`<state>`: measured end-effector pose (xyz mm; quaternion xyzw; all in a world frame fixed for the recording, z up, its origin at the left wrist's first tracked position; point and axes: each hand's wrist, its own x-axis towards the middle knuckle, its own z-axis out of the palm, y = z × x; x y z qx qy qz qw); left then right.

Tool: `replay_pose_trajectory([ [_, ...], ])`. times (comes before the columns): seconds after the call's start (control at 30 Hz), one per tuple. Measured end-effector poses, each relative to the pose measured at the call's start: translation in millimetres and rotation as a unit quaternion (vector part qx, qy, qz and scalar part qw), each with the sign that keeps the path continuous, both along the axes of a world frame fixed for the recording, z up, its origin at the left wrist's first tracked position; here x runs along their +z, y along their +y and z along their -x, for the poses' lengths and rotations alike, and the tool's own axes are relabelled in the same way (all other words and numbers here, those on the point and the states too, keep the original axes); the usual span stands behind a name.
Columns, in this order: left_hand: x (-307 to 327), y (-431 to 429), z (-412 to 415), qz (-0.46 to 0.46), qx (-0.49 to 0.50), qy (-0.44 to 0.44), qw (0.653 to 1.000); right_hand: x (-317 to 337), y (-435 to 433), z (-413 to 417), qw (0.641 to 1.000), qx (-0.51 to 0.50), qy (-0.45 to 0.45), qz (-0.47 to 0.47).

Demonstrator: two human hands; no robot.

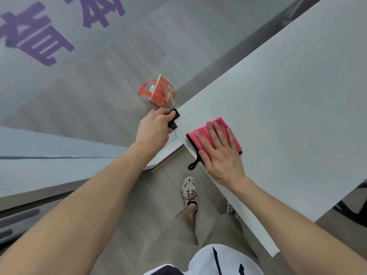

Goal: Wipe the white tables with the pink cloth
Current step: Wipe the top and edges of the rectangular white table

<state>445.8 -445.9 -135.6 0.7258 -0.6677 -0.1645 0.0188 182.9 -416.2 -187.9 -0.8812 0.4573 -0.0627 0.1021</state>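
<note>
Open-palmed right hand (220,155) presses folded pink cloth (222,122), likely soft and light, best held mid-panel, on white tabletop (288,96); left hand (154,128) grips small black object (174,116).

Looks like an office: long white tables (288,86), grey plank floor (158,205), glass partition (19,84) bearing purple lettering (37,36).

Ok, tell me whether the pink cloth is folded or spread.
Looks folded: the pink cloth with black trim is a compact rectangle under the flat right hand.
</note>
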Motion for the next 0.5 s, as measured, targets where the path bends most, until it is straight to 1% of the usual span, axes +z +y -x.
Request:
replay_pose_trajectory([
  [0.07, -2, 5, 2, 0.014, -0.004, -0.006, 1.000, -1, 17, 4, 1.000, -0.028, 0.009, 0.003],
  [0.13, -5, 8, 2, 0.030, 0.000, -0.010, 1.000, -4, 2, -28, 0.998, -0.055, 0.002, 0.009],
  [0.2, -5, 8, 3, 0.044, 0.003, -0.007, 0.999, -6, -21, -72, 0.998, -0.061, -0.014, 0.010],
  [0.27, -4, 6, 3, 0.043, 0.006, -0.003, 0.999, -8, -32, -91, 0.998, -0.064, -0.020, -0.001],
  [0.33, -2, 2, 1, 0.029, 0.006, 0.002, 1.000, -9, -24, -71, 0.999, -0.044, -0.021, 0.008],
  [0.43, 1, -1, -1, 0.010, 0.012, 0.015, 1.000, -1, 15, -16, 1.000, -0.009, 0.001, 0.010],
  [0.5, 2, -1, 0, 0.009, 0.010, 0.018, 1.000, 1, 30, -1, 1.000, -0.019, 0.010, -0.004],
])
